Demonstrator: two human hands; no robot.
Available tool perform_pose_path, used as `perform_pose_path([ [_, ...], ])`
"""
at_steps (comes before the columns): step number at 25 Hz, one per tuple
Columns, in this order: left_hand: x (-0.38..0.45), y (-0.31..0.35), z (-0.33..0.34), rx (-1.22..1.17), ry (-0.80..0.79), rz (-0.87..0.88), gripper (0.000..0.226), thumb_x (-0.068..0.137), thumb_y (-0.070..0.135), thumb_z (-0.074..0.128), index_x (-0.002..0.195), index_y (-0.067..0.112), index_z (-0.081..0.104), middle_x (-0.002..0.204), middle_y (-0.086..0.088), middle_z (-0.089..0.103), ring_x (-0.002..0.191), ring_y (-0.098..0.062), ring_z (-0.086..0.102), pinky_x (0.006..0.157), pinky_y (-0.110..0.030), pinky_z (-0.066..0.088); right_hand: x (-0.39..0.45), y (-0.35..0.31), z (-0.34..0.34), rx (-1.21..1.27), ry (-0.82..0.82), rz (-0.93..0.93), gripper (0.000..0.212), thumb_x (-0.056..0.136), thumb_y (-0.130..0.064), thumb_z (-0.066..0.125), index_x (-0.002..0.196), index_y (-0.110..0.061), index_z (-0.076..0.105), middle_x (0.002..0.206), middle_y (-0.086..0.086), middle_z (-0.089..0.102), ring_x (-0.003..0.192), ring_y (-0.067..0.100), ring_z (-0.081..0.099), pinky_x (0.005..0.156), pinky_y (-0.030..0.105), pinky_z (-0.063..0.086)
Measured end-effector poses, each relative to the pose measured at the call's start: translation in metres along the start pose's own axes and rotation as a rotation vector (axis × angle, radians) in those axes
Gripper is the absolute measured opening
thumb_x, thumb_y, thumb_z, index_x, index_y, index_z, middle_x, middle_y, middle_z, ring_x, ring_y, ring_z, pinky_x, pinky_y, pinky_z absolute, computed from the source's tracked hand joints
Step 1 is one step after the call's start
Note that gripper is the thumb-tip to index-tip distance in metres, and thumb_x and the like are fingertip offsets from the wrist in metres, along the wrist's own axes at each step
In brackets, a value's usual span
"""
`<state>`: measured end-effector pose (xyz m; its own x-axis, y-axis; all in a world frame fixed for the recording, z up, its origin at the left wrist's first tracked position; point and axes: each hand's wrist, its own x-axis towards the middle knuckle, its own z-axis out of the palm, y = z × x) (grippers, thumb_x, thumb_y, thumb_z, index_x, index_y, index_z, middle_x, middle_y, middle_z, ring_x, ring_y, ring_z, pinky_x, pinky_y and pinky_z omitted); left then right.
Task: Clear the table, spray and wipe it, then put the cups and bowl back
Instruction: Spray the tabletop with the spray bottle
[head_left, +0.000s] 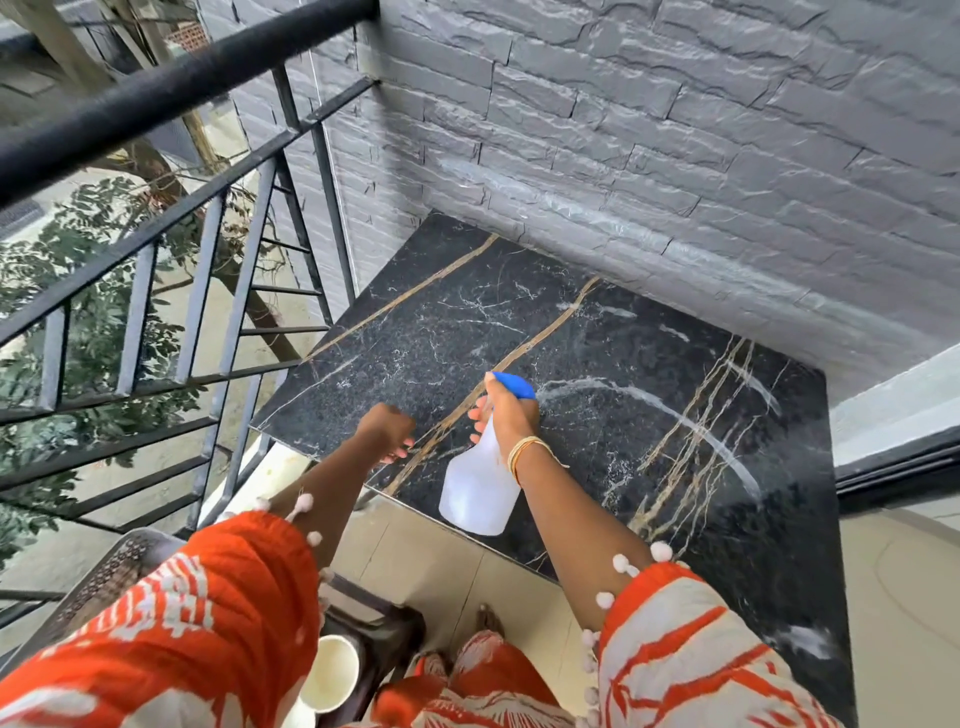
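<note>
A black marble table (597, 332) with gold veins stands against the grey stone wall, its top bare. My right hand (506, 410) grips a translucent white spray bottle (478, 486) with a blue nozzle (514, 385) above the table's near edge. A fine arc of spray hangs over the right part of the top. My left hand (387, 431) hovers over the near left edge with fingers curled under, nothing visible in it. A white cup (332, 673) sits on a dark stool (384, 631) by my legs.
A black metal railing (171, 249) runs along the left, with trees below. A perforated metal chair seat (111, 577) is at the lower left. The grey stone wall (675, 130) backs the table. A dark window frame (893, 457) borders the right. Beige floor tiles lie below.
</note>
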<state>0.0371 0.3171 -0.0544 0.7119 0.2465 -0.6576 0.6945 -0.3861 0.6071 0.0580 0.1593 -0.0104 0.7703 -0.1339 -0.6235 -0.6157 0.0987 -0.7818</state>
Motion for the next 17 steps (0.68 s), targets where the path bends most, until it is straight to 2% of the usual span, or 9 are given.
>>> perform_pose_path([
  [2,0.006,0.005,-0.001,0.174,0.092,0.096,0.029,0.090,0.015,0.046,0.106,0.000,0.065,0.103,-0.019,0.069,0.094,-0.033,0.067,0.082,-0.040,0.056,0.008,-0.013,0.002,0.056,0.052,-0.059,0.034,0.091,-0.029,0.062,0.063,-0.012,0.055,0.054,0.006,0.052,0.040,0.017,0.044,0.043,0.020,0.036],
  [4,0.007,0.013,0.000,0.288,0.151,0.192,0.031,0.089,0.016,0.045,0.109,0.006,0.066,0.114,-0.019,0.066,0.106,-0.034,0.062,0.092,-0.039,0.051,0.014,-0.026,-0.001,0.091,0.029,-0.086,0.032,0.092,-0.026,0.061,0.064,-0.012,0.052,0.055,0.006,0.047,0.038,0.015,0.039,0.041,0.019,0.031],
  [7,0.011,0.023,0.006,0.337,0.169,0.238,0.031,0.086,0.015,0.042,0.106,0.010,0.066,0.113,-0.018,0.067,0.103,-0.033,0.063,0.091,-0.038,0.051,0.021,-0.038,-0.009,0.029,-0.047,-0.055,0.037,0.091,-0.033,0.061,0.064,-0.008,0.055,0.053,0.006,0.053,0.039,0.016,0.042,0.042,0.019,0.035],
  [11,0.015,0.037,0.009,0.341,0.161,0.255,0.029,0.089,0.015,0.043,0.105,0.008,0.067,0.113,-0.016,0.067,0.100,-0.030,0.064,0.090,-0.038,0.053,0.036,-0.050,-0.010,0.020,0.030,-0.093,0.037,0.092,-0.032,0.060,0.065,-0.008,0.055,0.060,0.010,0.055,0.039,0.017,0.045,0.042,0.020,0.040],
  [13,0.015,0.039,0.009,0.338,0.161,0.247,0.028,0.088,0.014,0.045,0.106,0.011,0.067,0.114,-0.013,0.067,0.099,-0.029,0.065,0.088,-0.036,0.053,0.036,-0.052,-0.010,0.039,0.014,-0.087,0.035,0.092,-0.032,0.060,0.068,-0.007,0.057,0.060,0.008,0.055,0.041,0.016,0.047,0.045,0.022,0.042],
  [15,0.014,0.037,0.009,0.356,0.163,0.247,0.029,0.087,0.012,0.046,0.107,0.013,0.066,0.115,-0.014,0.067,0.102,-0.030,0.064,0.089,-0.036,0.052,0.032,-0.050,-0.013,0.039,-0.043,-0.055,0.034,0.092,-0.034,0.061,0.076,-0.004,0.062,0.062,0.007,0.061,0.047,0.016,0.050,0.049,0.023,0.044],
  [17,0.011,0.030,0.008,0.382,0.160,0.251,0.028,0.087,0.012,0.046,0.107,0.012,0.066,0.116,-0.014,0.066,0.105,-0.030,0.062,0.090,-0.035,0.051,0.025,-0.046,-0.014,0.056,-0.084,-0.045,0.033,0.091,-0.035,0.064,0.090,-0.002,0.067,0.072,0.008,0.067,0.053,0.016,0.056,0.051,0.024,0.046],
])
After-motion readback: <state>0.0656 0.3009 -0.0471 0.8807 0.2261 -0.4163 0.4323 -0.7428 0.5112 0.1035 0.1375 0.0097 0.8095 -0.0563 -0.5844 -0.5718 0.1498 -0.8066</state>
